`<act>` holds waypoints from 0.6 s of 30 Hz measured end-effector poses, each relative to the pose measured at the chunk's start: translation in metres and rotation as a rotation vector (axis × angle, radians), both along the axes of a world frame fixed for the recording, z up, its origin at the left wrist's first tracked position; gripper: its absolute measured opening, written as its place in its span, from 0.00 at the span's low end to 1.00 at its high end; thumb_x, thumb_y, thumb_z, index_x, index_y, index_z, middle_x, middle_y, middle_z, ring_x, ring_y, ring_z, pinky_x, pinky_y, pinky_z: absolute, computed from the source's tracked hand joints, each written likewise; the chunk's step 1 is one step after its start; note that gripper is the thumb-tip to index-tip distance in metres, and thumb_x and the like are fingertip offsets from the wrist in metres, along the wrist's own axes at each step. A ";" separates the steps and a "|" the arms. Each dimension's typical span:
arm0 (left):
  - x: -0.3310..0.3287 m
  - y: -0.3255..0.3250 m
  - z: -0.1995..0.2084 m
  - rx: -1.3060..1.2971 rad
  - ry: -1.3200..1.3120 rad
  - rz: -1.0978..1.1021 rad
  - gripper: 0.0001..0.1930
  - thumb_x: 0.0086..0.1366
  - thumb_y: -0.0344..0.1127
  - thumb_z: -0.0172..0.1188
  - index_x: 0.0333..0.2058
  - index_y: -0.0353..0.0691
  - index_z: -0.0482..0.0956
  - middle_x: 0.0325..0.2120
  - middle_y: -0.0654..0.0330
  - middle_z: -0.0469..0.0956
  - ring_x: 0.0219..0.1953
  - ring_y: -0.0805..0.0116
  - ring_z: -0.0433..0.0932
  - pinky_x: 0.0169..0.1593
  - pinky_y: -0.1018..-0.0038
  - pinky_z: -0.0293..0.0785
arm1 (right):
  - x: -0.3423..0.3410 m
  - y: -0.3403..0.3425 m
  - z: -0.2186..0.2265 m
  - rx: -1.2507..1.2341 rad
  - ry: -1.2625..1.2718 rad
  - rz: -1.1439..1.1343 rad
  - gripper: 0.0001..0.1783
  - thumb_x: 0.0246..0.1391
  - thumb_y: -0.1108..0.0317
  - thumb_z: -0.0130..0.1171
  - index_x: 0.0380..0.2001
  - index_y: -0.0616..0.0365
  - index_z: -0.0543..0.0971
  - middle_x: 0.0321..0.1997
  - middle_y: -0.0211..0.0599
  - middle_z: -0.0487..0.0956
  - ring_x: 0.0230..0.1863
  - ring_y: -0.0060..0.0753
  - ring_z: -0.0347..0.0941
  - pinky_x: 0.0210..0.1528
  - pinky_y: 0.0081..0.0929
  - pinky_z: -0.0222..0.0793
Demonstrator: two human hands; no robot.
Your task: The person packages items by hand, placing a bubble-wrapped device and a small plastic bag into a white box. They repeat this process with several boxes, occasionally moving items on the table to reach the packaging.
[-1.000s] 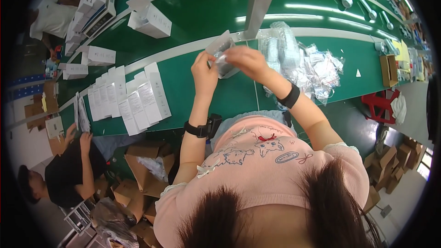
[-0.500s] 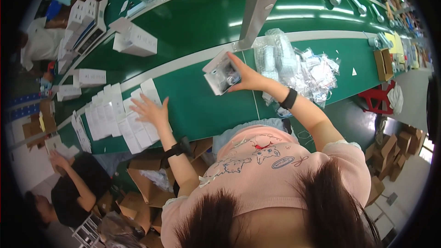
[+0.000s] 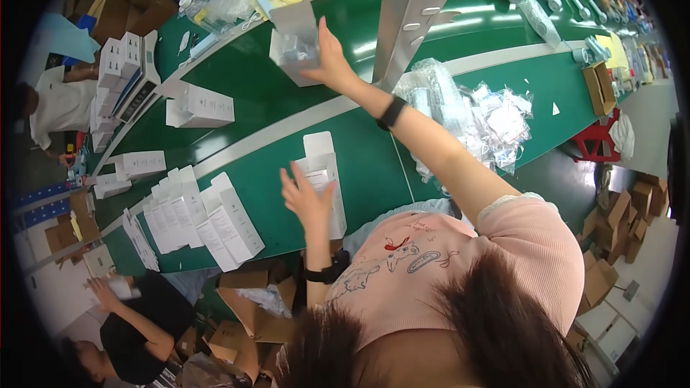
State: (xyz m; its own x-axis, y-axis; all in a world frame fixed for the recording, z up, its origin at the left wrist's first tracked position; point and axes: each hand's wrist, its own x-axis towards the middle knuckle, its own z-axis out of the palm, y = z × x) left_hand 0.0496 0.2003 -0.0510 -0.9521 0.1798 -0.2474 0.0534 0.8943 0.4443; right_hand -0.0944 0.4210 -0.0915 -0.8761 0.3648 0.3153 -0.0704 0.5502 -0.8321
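Observation:
On the far green surface, beside the metal post, stands a white carton [image 3: 285, 65] with its flap up and a clear-wrapped item [image 3: 297, 47] inside. My right hand [image 3: 332, 61] is against the carton's right side, fingers stretched straight and thumb near its front corner. Lower down, my left hand [image 3: 310, 201] is spread over another white carton [image 3: 318, 149], which lies lengthwise on the near bench with its end flap raised. Whether the left fingers touch it I cannot tell. To its left lies a row of white cartons [image 3: 171, 208], several with raised flaps.
A perforated metal post [image 3: 408, 21] rises beyond my right forearm. Bubble-wrapped items [image 3: 435, 90] and a heap of small clear packets [image 3: 496, 118] lie to the right. Open white cartons [image 3: 205, 106] stand at the far left. A person in black [image 3: 136, 316] works at the lower left.
My right hand has carried the open carton away from me, onto the far surface, and its fingers have straightened. My left hand has moved right; a carton now lies beneath it, apart from the row.

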 end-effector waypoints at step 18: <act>-0.041 0.069 0.050 0.592 0.239 -0.410 0.38 0.44 0.29 0.66 0.52 0.42 0.53 0.48 0.50 0.62 0.49 0.55 0.66 0.50 0.66 0.63 | 0.151 0.185 -0.044 -0.011 -0.733 -0.042 0.36 0.36 0.72 0.57 0.53 0.57 0.60 0.41 0.48 0.71 0.41 0.42 0.71 0.41 0.31 0.69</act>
